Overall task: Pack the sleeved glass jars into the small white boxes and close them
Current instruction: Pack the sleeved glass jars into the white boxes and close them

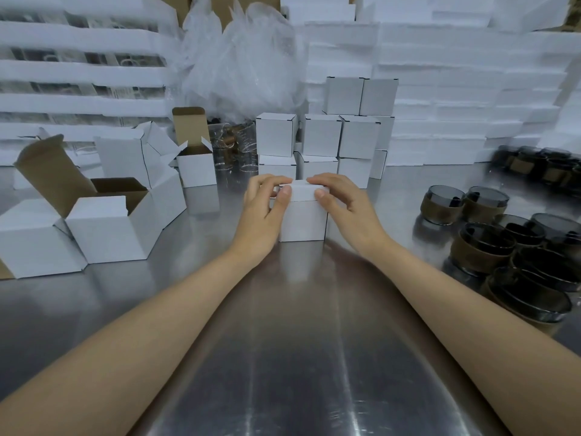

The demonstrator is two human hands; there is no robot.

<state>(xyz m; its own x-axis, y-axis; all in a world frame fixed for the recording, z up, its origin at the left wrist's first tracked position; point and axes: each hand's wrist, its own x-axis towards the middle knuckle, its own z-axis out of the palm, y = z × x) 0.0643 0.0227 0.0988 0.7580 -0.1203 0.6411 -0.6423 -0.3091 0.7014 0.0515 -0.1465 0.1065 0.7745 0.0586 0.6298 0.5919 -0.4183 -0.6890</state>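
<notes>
Steel table (pixel 283 357) is seen nearest in the head view. At its middle the small white box (pixel 303 221) is stood upright — lid uppermost, near-cubic, no long axis marked. It is clasped by the left hand (pixel 264 209) and right hand (pixel 342 202), fingers curled over the lid, thumbs at its front edge — presumably so the flap is pressed home.

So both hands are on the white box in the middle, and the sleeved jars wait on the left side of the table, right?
No. The head view shows the sleeved jars on the right side of the table. The left hand and right hand are on the middle white box.
</notes>
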